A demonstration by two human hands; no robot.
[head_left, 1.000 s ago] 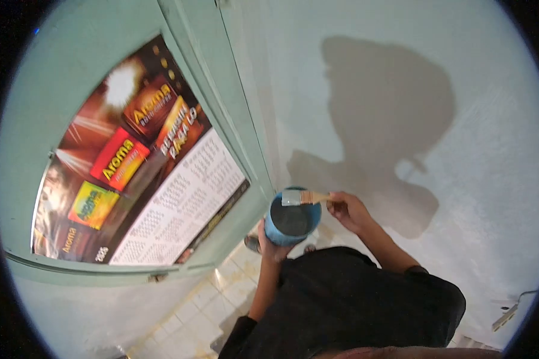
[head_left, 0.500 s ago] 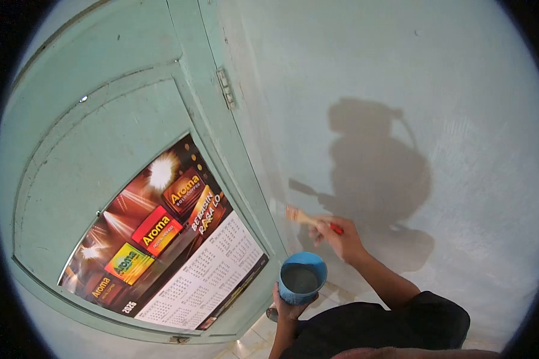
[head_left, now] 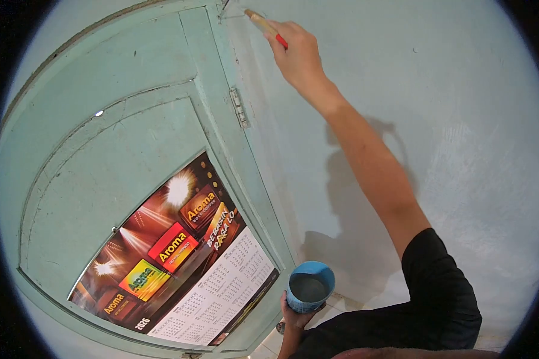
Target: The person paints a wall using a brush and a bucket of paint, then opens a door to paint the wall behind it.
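High on the wall, my right hand [head_left: 297, 52] grips a paintbrush [head_left: 263, 24] by its handle, which has a red end. The bristles point up and left and are close to the wall beside the top corner of the door frame; I cannot tell if they touch. Low down, my left hand [head_left: 297, 316] holds a blue cup [head_left: 311, 269] from below and the side. Grey liquid [head_left: 309, 288] shows inside the cup.
A pale green door [head_left: 111, 161] with a hinge [head_left: 239, 107] stands at the left, a calendar poster [head_left: 167, 254] hanging on it. The pale wall [head_left: 473, 119] carries my shadow. Floor tiles [head_left: 344, 302] show below the cup.
My right hand has swung up and left with the paintbrush, from near the cup to the upper door frame. The cup sits slightly lower and further right in view, still in my left hand.
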